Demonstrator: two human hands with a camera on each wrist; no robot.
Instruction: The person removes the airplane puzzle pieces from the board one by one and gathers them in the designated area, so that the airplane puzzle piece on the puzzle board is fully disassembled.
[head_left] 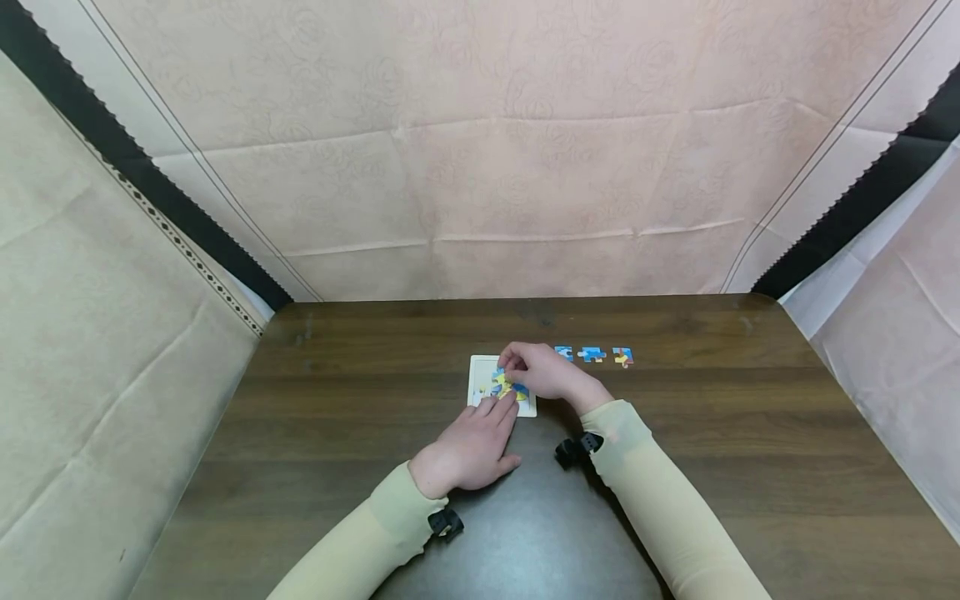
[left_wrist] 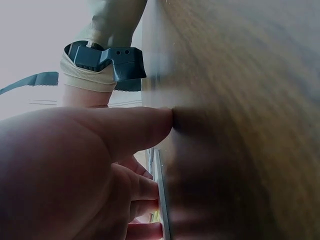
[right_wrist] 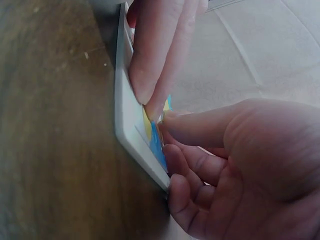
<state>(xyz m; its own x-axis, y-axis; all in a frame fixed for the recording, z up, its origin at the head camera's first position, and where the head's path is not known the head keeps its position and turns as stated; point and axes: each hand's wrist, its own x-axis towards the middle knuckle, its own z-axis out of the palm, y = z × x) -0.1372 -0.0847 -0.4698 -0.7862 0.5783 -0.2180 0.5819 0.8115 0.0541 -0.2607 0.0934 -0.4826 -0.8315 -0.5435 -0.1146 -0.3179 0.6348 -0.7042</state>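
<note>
A small white-framed puzzle board (head_left: 477, 377) lies on the wooden table, with blue and yellow puzzle pieces (head_left: 498, 387) inside its frame. My left hand (head_left: 472, 446) rests palm down, its extended fingertips on the board's near part and its thumb (left_wrist: 145, 127) against the table. From the far right, my right hand (head_left: 551, 372) reaches over the board. In the right wrist view, its thumb (right_wrist: 200, 129) and forefinger pinch a puzzle piece just above the blue and yellow picture; the fingers hide most of that piece. The other right fingers curl near the board's edge (right_wrist: 142, 159).
Three loose puzzle pieces lie in a row beyond my right wrist: one partly hidden blue piece (head_left: 563, 352), a blue piece (head_left: 592, 354) and a multicoloured piece (head_left: 622, 357). Pale cloth (head_left: 525, 192) hangs behind the table (head_left: 375, 367) and along both sides.
</note>
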